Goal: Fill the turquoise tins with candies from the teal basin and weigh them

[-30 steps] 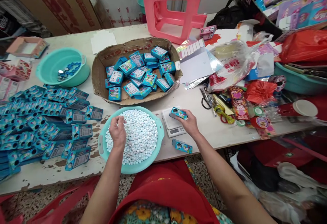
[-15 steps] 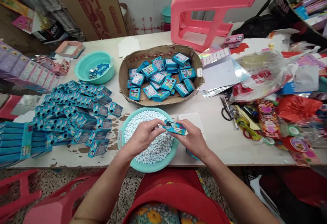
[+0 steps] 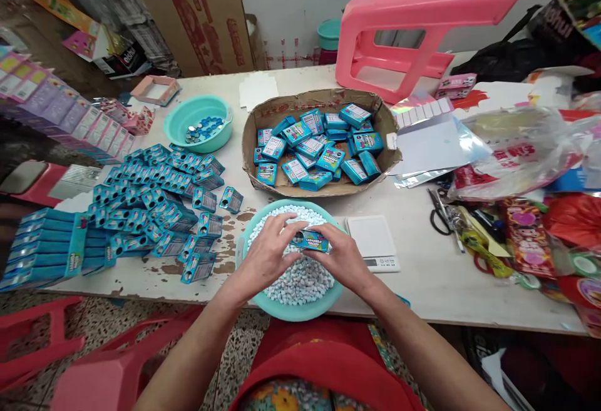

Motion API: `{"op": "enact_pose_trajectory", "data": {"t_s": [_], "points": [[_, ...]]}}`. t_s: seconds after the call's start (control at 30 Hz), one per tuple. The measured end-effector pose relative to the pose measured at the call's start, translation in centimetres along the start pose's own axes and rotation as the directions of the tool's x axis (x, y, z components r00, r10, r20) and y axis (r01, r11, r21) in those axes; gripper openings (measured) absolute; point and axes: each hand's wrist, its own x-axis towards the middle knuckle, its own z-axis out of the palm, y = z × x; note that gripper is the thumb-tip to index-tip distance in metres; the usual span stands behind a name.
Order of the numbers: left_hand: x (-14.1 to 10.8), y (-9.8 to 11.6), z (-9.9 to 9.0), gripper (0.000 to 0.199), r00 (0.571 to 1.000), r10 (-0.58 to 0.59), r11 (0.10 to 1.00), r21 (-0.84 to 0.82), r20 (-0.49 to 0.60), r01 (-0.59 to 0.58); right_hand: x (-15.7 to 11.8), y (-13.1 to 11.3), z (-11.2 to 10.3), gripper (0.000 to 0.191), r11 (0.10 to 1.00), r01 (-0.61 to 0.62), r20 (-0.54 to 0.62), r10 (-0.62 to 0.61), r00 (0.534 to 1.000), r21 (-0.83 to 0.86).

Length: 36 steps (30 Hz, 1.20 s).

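Above a turquoise basin [image 3: 292, 314] of small pale candies [image 3: 300, 289], a small blue candy box [image 3: 314, 241] is held level between my two hands. My left hand [image 3: 265, 254] has its fingers closed at the box's left end, by the round opening. My right hand [image 3: 346, 258] grips the right end between thumb and fingers. The box's lettered side faces up; my fingertips partly cover both ends. Beyond the basin, a cut-down cardboard box [image 3: 256, 179] holds several blue candy boxes [image 3: 331, 157] lying at mixed angles.
Many blue boxes with round holes [image 3: 159, 201] stand at left, near a turquoise bowl [image 3: 230, 126] with blue and silver round pieces. A white digital scale [image 3: 375, 236] lies right of the basin. Farther right are scissors [image 3: 440, 214] and plastic bags [image 3: 507, 148]. A pink stool [image 3: 413, 14] stands behind.
The view has shifted, so the table sits farther right and the scale shows more fully. My left fingers have moved closer around the box's left end; both hands still hold the box.
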Motion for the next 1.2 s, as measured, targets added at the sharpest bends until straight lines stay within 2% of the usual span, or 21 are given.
{"op": "enact_pose_trajectory", "data": {"t_s": [0.07, 0.13, 0.17, 0.23, 0.27, 0.3, 0.37, 0.43, 0.47, 0.53, 0.57, 0.63, 0.7, 0.77, 0.83, 0.9, 0.97, 1.03, 1.13, 1.2], "points": [[-0.4, -0.6, 0.0, 0.056, 0.999, 0.001, 0.999, 0.038, 0.045, -0.003, 0.6, -0.9, 0.9, 0.034, 0.999, 0.036, 0.023, -0.037, 0.999, 0.037], [-0.8, -1.5, -0.1, 0.050, 0.997, -0.016, 0.999, 0.030, 0.078, 0.013, 0.8, -1.6, 1.4, 0.034, 0.994, 0.027, 0.014, -0.028, 0.999, 0.102], [-1.0, -2.1, -0.3, 0.045, 0.997, -0.040, 0.999, 0.020, 0.058, 0.039, 0.8, -1.7, 1.3, 0.036, 0.992, -0.001, -0.015, 0.003, 1.000, 0.128], [-1.8, -3.6, -0.9, 0.037, 0.987, -0.144, 0.989, 0.022, -0.069, 0.146, -0.1, -1.1, 0.4, 0.043, 0.986, -0.090, -0.120, 0.108, 0.987, 0.141], [-2.3, -4.5, -1.4, 0.035, 0.961, -0.222, 0.972, 0.034, -0.164, 0.231, -0.9, -0.3, -0.5, 0.046, 0.982, -0.139, -0.187, 0.162, 0.969, 0.128], [-2.8, -5.5, -1.8, 0.035, 0.914, -0.308, 0.942, 0.048, -0.262, 0.331, -2.0, 0.8, -1.6, 0.047, 0.977, -0.186, -0.246, 0.207, 0.947, 0.104], [-4.0, -8.2, -2.4, 0.039, 0.769, -0.475, 0.827, 0.082, -0.427, 0.556, -5.1, 3.4, -4.1, 0.048, 0.964, -0.264, -0.314, 0.261, 0.913, 0.033], [-4.9, -11.2, -2.1, 0.044, 0.623, -0.585, 0.672, 0.119, -0.519, 0.730, -8.9, 6.0, -6.1, 0.058, 0.948, -0.310, -0.278, 0.280, 0.919, -0.069], [-5.2, -12.7, -1.5, 0.046, 0.569, -0.632, 0.600, 0.132, -0.527, 0.789, -10.9, 7.2, -6.7, 0.066, 0.937, -0.322, -0.228, 0.287, 0.930, -0.132], [-5.4, -15.4, 0.4, 0.049, 0.505, -0.704, 0.501, 0.155, -0.500, 0.852, -14.6, 9.0, -6.9, 0.078, 0.904, -0.342, -0.099, 0.327, 0.940, -0.258], [-5.5, -16.4, 1.6, 0.049, 0.488, -0.730, 0.473, 0.161, -0.479, 0.866, -16.0, 9.8, -6.5, 0.077, 0.880, -0.359, -0.046, 0.363, 0.931, -0.311], [-5.7, -17.6, 3.9, 0.049, 0.464, -0.757, 0.446, 0.156, -0.460, 0.881, -18.1, 10.8, -5.5, 0.056, 0.832, -0.407, 0.003, 0.440, 0.898, -0.378], [-6.1, -18.1, 5.4, 0.050, 0.449, -0.756, 0.440, 0.138, -0.477, 0.888, -19.0, 11.2, -5.0, 0.033, 0.801, -0.449, -0.012, 0.484, 0.875, -0.395], [-6.7, -18.1, 6.0, 0.052, 0.454, -0.728, 0.453, 0.135, -0.514, 0.881, -18.8, 11.1, -5.4, 0.024, 0.800, -0.458, -0.056, 0.475, 0.878, -0.387], [-7.0, -17.6, 5.7, 0.052, 0.489, -0.656, 0.493, 0.163, -0.576, 0.854, -17.5, 10.7, -6.7, 0.027, 0.811, -0.452, -0.137, 0.433, 0.891, -0.373], [-6.6, -16.7, 5.4, 0.049, 0.555, -0.541, 0.571, 0.209, -0.631, 0.794, -15.5, 10.7, -8.2, 0.031, 0.823, -0.442, -0.237, 0.378, 0.895, -0.355], [-5.4, -15.2, 5.6, 0.044, 0.636, -0.432, 0.672, 0.242, -0.640, 0.700, -13.0, 11.4, -9.1, 0.033, 0.836, -0.426, -0.312, 0.326, 0.892, -0.346], [-3.6, -12.9, 6.7, 0.040, 0.738, -0.361, 0.782, 0.246, -0.570, 0.572, -10.6, 12.8, -9.3, 0.034, 0.843, -0.407, -0.335, 0.293, 0.895, -0.352], [-0.7, -8.6, 9.7, 0.036, 0.903, -0.250, 0.911, 0.231, -0.348, 0.341, -8.1, 15.2, -8.7, 0.037, 0.849, -0.392, -0.304, 0.292, 0.907, -0.353], [0.5, -6.0, 11.7, 0.040, 0.961, -0.186, 0.935, 0.263, -0.205, 0.237, -7.7, 16.1, -8.6, 0.043, 0.867, -0.370, -0.285, 0.281, 0.916, -0.334]]}}
